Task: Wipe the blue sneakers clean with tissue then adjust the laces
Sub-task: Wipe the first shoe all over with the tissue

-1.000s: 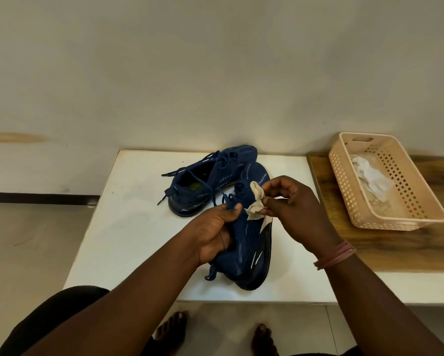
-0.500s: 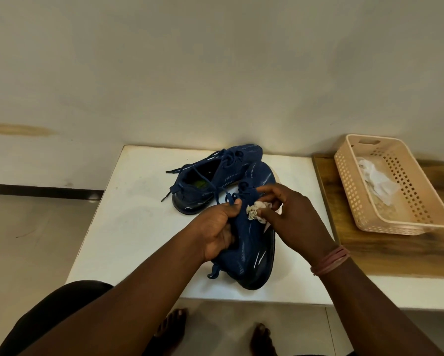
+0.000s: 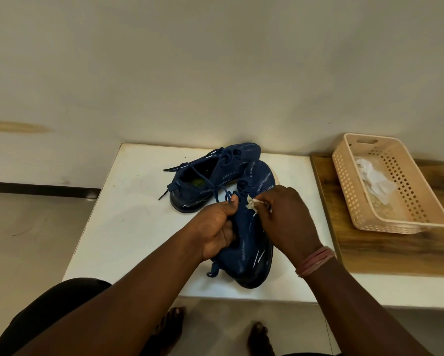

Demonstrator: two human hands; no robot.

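Two hands | left hand (image 3: 215,228) grips near sneaker (image 3: 251,242) — toe toward wall | right hand (image 3: 286,219) fingers pinch tissue (image 3: 251,203)

Both arms were bare all the way down, no sleeves anywhere in the shot. The left hand (image 3: 215,227) had nothing on it that I could see, no ring, no watch. The right hand (image 3: 287,219) had a bunch of thin pinkish-red threads (image 3: 316,260) wrapped around the wrist, several loops stacked together like a thread bracelet. Down at the lower left there was some dark, black-looking clothing (image 3: 49,312) over the leg. Feet (image 3: 172,327) were bare too, toes showing, though that part was pretty dim.
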